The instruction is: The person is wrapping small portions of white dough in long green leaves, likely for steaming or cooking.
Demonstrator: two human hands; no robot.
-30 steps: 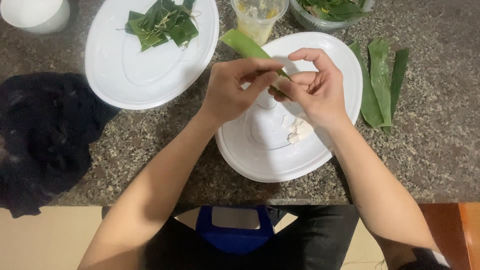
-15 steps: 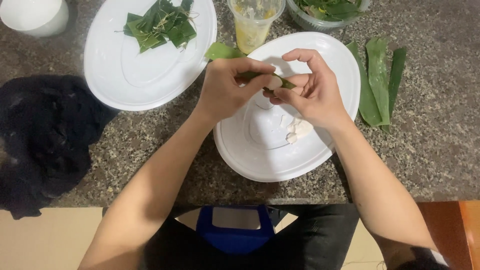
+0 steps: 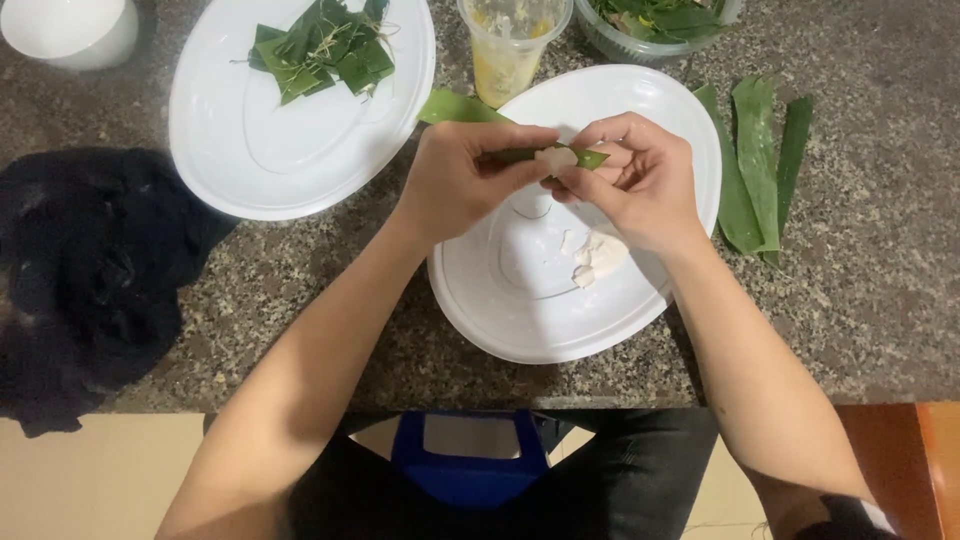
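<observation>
We note a long green leaf strip [image 3: 470,108], glossy and narrow, folded near its right end around a small white lump of filling [image 3: 555,157]. The strip runs from beside the plastic cup [image 3: 508,50] down to the fingers, raised above the near white plate [image 3: 640,310]. We find the left hand [image 3: 460,180] clenched over the strip's middle, thumb and forefinger pinching at the fold. The right hand [image 3: 640,185] grasps the folded tip from the other side; the two hands touch there. More white filling [image 3: 598,255] lies on the plate below the right hand. On the granite desk [image 3: 870,300], spare leaves [image 3: 760,160] lie right of the plate; a second plate [image 3: 300,150] carries tied leaf parcels [image 3: 320,50].
</observation>
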